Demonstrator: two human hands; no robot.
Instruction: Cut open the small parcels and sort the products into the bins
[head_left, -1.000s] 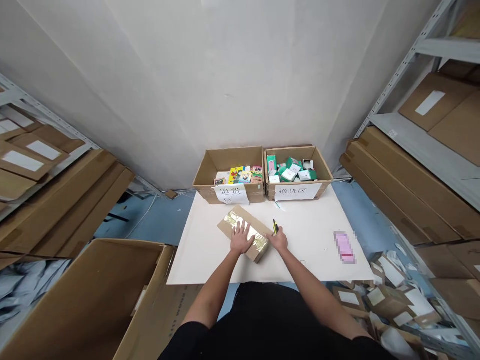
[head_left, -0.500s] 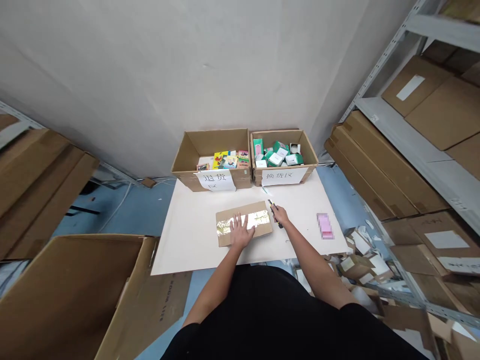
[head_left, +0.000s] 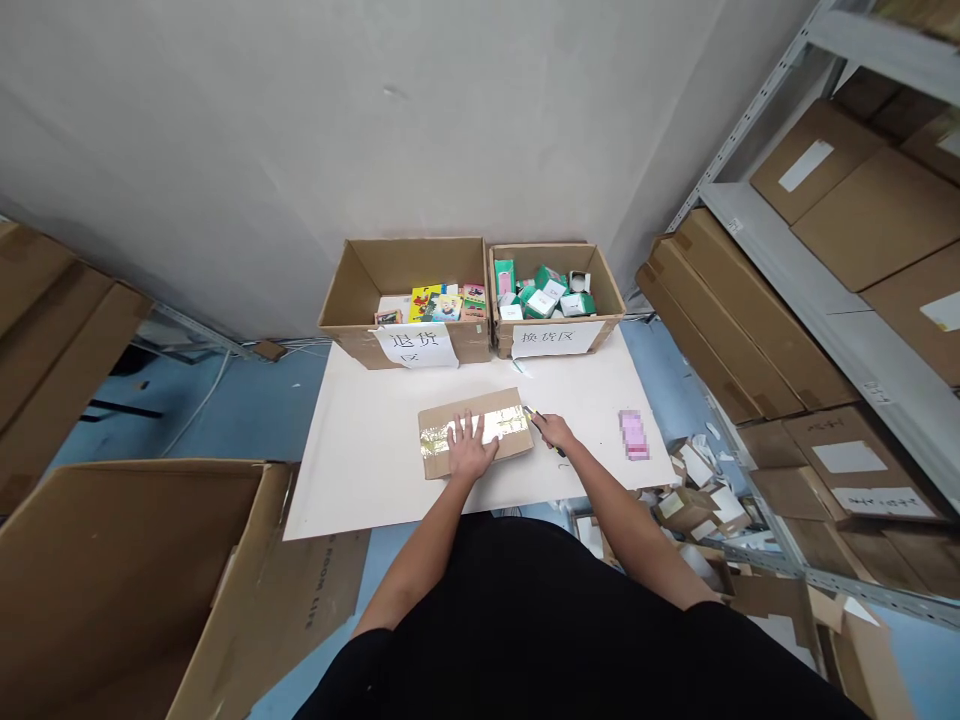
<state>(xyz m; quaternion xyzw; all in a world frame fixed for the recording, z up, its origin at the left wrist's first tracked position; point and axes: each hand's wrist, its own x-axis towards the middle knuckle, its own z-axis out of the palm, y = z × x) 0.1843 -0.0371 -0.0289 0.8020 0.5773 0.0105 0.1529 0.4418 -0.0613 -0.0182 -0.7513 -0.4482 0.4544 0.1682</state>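
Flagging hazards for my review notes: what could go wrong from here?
The utility knife in the right grip points at the right end of the taped carton; a slip could run toward the left grip, spread over the tape. Cutting too deep might nick any contents. The carton could also swivel on the white tabletop under that flat press.

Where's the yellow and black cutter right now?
In the head view, the cutter is in the right hand, just right of centre, its tip close to the right end of the taped box under the left hand.
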